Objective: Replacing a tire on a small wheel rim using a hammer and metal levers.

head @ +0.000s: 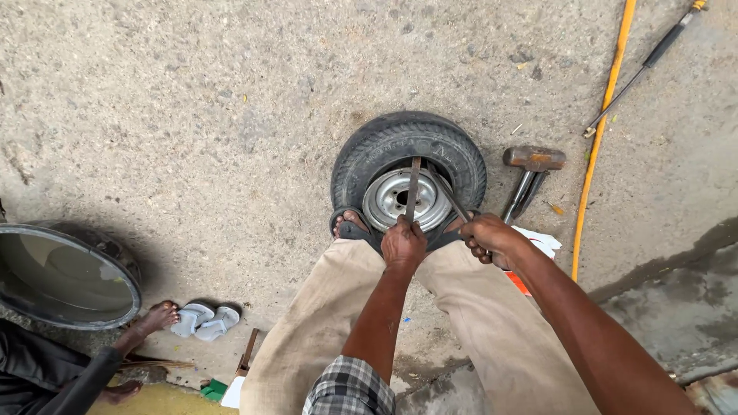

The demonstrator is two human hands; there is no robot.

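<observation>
Rough, pitted concrete floor (pixel 231 115); small ribbed rubber tyre (pixel 408 146) on a dished steel rim lies flat at your feet. Over the rim, your left hand (pixel 403 243) clenches a flat iron bar (pixel 413 187), your right hand (pixel 490 239) a thinner rod (pixel 447 194). Right of the tyre: rusty sledgehammer (pixel 532 159).

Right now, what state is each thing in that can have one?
Tyre: flat on the ground, still on its rim.
Flat bar: wedged at the rim, left hand shut on it.
Thin bar: angled in, right hand shut on it.
Hammer: lying free.
Basin: filled with water.
</observation>
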